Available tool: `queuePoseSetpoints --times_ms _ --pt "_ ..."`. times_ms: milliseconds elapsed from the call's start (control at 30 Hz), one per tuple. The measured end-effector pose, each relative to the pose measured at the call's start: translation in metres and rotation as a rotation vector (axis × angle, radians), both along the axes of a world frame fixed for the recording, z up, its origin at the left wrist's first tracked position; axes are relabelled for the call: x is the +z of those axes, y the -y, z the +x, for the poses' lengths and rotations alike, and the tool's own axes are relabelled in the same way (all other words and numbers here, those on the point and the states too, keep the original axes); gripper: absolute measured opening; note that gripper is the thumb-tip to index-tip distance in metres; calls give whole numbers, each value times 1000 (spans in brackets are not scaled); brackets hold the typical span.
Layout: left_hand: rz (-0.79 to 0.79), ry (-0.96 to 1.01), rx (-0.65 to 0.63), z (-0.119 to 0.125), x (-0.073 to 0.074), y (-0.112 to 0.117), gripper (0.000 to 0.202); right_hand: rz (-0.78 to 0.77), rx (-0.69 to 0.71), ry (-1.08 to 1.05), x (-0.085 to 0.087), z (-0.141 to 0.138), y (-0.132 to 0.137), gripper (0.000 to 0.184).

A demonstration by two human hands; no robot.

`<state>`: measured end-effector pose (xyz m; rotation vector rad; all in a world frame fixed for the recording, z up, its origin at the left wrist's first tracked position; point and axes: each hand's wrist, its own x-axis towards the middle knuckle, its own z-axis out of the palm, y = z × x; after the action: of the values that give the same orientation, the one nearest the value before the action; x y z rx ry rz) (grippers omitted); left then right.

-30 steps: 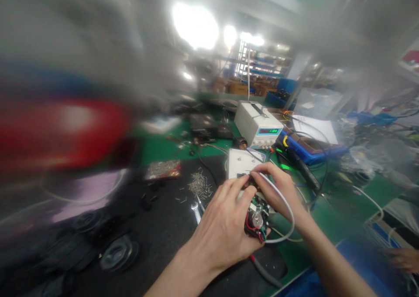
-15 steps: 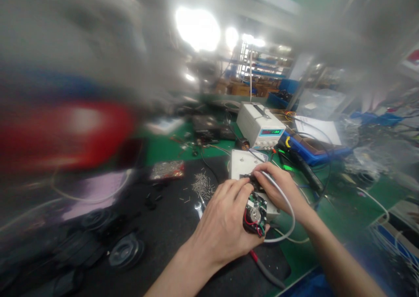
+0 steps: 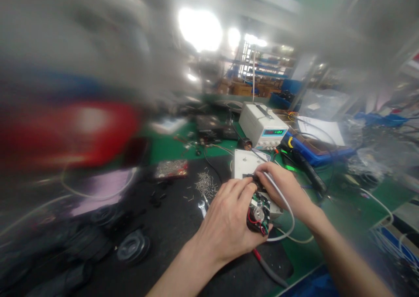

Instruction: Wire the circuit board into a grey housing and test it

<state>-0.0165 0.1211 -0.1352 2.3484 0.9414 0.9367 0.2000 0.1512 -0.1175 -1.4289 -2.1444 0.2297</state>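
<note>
My left hand [image 3: 231, 218] wraps round a dark round housing with a green circuit board [image 3: 259, 214], a silver disc and red wires showing on its near face. At its far side my right hand [image 3: 278, 183] is closed, thumb and fingers pinched at a small dark part that they mostly hide. A white cable [image 3: 290, 214] loops down past the right hand and under the housing. Just beyond both hands stands a white box [image 3: 244, 159] with screws on top. A wrench [image 3: 202, 207] lies beside my left hand.
Behind the box sits a power supply [image 3: 263, 127] with a lit display. Many small screws [image 3: 205, 182] are heaped on the black mat [image 3: 176, 218], near a bag of screws [image 3: 171, 169]. Dark round parts [image 3: 132, 247] lie at left. A blue tray [image 3: 317, 151] is at right.
The whole view has shifted slightly, so things appear a little further right. Both hands keep the same hold on the board housing and the small dark part.
</note>
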Motion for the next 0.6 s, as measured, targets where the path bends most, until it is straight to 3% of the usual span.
queuePoseSetpoints --times_ms 233,367,467,600 --pt "-7 32 -6 2 -4 -2 67 33 93 39 0 0 0 21" --pt "-85 111 0 -5 5 -1 74 2 72 -25 2 5 1 19" --pt "-212 207 127 -23 19 18 71 -60 45 -106 3 20 2 20" --pt "-387 359 478 -58 21 66 71 -18 -69 -194 -1 37 -6 25"
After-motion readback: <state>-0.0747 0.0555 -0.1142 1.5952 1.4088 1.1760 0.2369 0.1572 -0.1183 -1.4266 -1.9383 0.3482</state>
